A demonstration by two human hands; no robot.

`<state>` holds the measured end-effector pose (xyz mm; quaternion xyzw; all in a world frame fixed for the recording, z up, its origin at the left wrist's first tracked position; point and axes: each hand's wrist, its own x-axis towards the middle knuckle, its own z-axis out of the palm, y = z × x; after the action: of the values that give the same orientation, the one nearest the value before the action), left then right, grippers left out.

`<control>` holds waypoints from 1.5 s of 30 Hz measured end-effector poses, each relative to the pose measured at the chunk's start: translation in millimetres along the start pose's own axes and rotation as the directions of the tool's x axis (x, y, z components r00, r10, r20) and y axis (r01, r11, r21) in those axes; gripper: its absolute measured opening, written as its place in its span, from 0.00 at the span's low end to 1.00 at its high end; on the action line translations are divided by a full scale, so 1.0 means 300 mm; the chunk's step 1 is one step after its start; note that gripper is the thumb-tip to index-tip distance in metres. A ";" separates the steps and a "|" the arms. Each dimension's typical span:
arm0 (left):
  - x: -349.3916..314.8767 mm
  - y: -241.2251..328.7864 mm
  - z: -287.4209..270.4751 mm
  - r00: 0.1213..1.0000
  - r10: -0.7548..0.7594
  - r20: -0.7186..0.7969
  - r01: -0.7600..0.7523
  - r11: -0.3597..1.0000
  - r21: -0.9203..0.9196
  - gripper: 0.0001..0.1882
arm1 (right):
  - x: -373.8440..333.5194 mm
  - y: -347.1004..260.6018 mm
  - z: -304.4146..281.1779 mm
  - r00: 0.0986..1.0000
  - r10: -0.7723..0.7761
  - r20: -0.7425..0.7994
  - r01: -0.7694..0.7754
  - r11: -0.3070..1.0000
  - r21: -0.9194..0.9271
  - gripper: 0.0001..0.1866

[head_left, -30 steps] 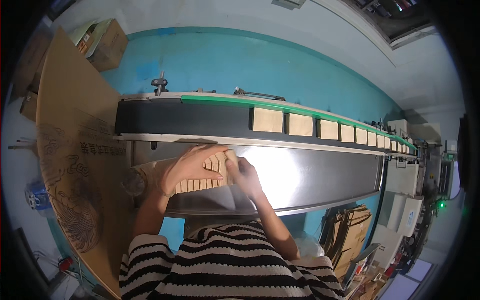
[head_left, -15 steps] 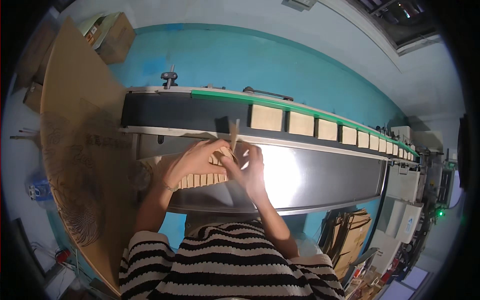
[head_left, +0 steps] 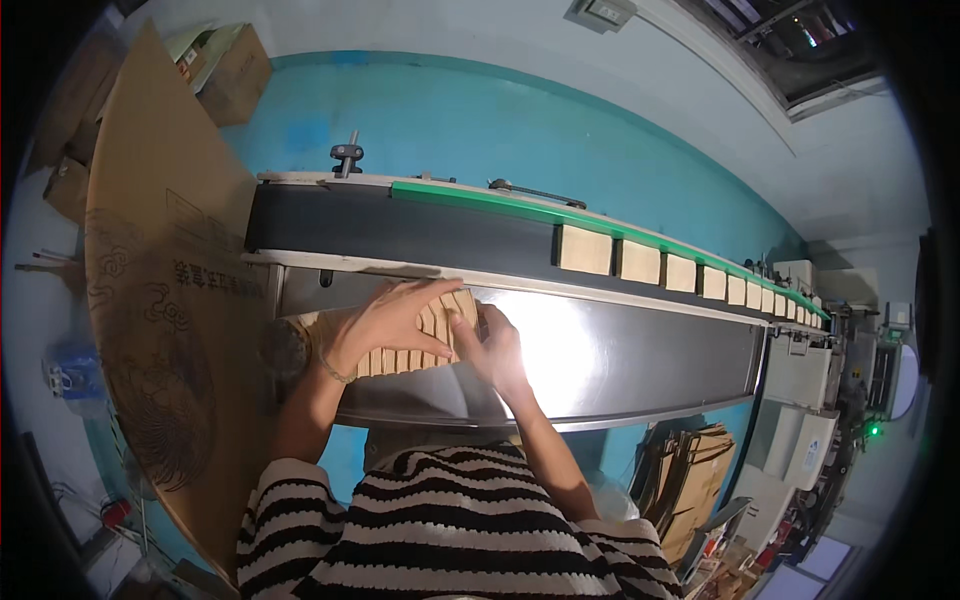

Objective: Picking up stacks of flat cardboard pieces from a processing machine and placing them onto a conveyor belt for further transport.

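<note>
A row of thin tan packets (head_left: 405,361) stands side by side on the steel tray (head_left: 650,350) in front of me. My left hand (head_left: 385,322) arches over the row, its thumb and fingers around several packets. At the row's right end, my right hand (head_left: 497,352) grips the end packet (head_left: 462,305), thumb on its near side, with the other fingers partly hidden behind it. Beyond the tray, similar square tan packets (head_left: 585,250) lie spaced out along a dark conveyor belt (head_left: 400,225).
A green guide rail (head_left: 480,204) runs along the belt's far side. On my left stands a large cardboard sheet (head_left: 165,330) with printed drawings. Flattened cartons (head_left: 695,480) lean below the tray at right. Machinery (head_left: 800,440) stands beyond the tray's right end.
A thin tan piece standing up above my hands no longer shows there. My right hand's fingers have lowered against the row's end. The leftmost packet on the belt is farther right than before.
</note>
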<state>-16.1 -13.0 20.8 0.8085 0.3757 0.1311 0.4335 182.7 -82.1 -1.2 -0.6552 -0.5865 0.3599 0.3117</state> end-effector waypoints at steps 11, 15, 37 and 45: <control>0.040 0.004 0.020 0.999 -0.051 0.013 0.052 0.997 -0.062 0.41 | 0.157 0.143 -0.095 0.901 0.416 0.125 -0.364 0.565 0.740 0.26; 0.017 -0.005 0.006 0.998 -0.050 -0.036 0.047 0.996 -0.082 0.42 | 0.072 0.018 -0.004 0.964 0.181 0.196 -0.205 0.973 0.106 0.33; -0.027 0.041 -0.046 0.992 -0.128 0.016 0.129 0.986 -0.102 0.37 | -0.022 0.029 0.001 0.881 0.355 0.311 -0.472 0.689 0.549 0.26; -0.033 0.068 -0.057 0.975 -0.210 0.077 0.218 0.969 -0.118 0.37 | 0.123 0.062 -0.065 0.861 0.435 0.262 -0.499 0.626 0.599 0.23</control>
<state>-22.0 -16.7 48.4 0.7381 0.4376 0.0810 0.5071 211.2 -47.3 -10.0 -0.6178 -0.2481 0.6379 0.3870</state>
